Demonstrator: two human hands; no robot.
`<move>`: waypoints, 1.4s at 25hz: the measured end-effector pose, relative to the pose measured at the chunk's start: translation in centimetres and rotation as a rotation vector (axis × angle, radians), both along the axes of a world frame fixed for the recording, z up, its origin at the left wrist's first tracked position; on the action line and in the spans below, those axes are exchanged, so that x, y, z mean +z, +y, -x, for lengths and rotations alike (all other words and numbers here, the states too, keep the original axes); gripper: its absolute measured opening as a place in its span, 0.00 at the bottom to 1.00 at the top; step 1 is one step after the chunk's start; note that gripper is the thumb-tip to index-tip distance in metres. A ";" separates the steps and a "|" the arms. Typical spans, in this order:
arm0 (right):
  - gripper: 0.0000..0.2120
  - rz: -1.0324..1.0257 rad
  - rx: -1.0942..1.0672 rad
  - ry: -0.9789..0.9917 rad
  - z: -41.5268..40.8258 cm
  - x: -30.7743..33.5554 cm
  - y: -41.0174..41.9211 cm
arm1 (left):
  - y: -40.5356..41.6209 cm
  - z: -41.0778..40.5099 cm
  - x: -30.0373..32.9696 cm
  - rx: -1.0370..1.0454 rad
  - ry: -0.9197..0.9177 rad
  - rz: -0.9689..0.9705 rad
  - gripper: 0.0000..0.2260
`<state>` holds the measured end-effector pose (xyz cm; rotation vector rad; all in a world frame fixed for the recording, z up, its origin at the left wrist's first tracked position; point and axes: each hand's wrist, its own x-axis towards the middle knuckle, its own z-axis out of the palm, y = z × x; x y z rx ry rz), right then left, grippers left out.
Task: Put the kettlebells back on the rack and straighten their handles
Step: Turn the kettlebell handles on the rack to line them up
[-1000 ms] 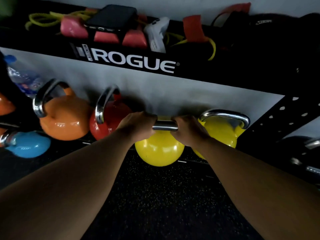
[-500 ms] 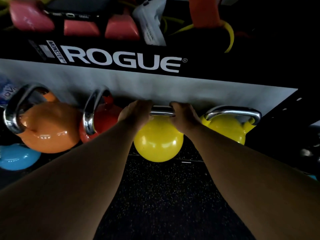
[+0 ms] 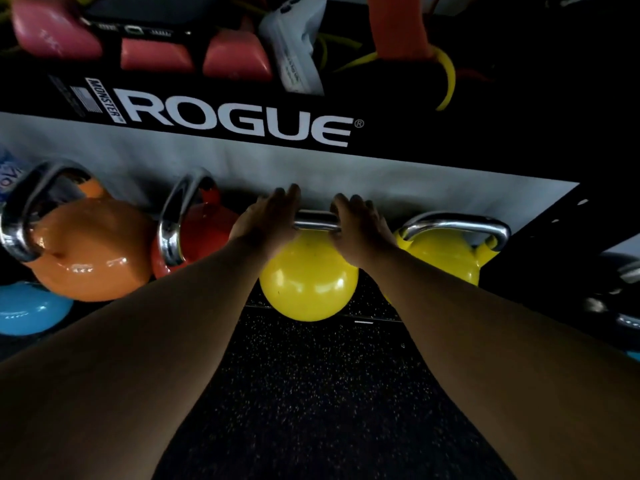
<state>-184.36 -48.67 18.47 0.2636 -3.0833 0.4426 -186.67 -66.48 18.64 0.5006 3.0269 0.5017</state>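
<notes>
Under the ROGUE shelf (image 3: 239, 123), left hand (image 3: 266, 220) and right hand (image 3: 360, 223) rest open-fingered on the yellow kettlebell (image 3: 308, 285) handle (image 3: 317, 220), probably squaring it.

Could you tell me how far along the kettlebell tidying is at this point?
Four kettlebells sit in the row. In hand: the left hand and right hand, fingers opening, rest on the near yellow kettlebell. Left: the orange kettlebell and red kettlebell have handles turned sideways.

Two yellow kettlebells (image 3: 308, 282) (image 3: 446, 258), orange kettlebell (image 3: 93, 254), red kettlebell (image 3: 204, 230), blue kettlebell (image 3: 27, 310), black speckled floor (image 3: 311, 393)
</notes>
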 end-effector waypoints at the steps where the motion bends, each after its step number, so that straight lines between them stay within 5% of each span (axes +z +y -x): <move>1: 0.19 -0.049 0.044 0.021 -0.4 0.3 0.4 | 0.1 -0.5 0.4 -0.020 0.024 0.030 0.23; 8: 0.16 -0.261 0.197 0.249 -5.9 3.2 7.0 | 2.7 -4.5 2.4 -0.178 0.136 0.342 0.35; 14: 0.14 -0.334 0.227 0.180 -12.7 5.7 18.2 | 13.4 -9.4 4.3 -0.438 0.228 0.418 0.21; 23: 0.11 -0.439 -0.058 0.104 -25.6 8.3 41.3 | 37.0 -17.0 6.0 -0.717 0.209 0.354 0.13; 29: 0.15 -0.432 -0.248 0.022 -29.8 8.0 51.5 | 47.5 -18.8 6.8 -0.680 0.171 0.296 0.13; 35: 0.13 -0.324 -0.250 0.087 -24.5 6.9 57.1 | 53.5 -14.2 5.8 -0.624 0.245 0.315 0.15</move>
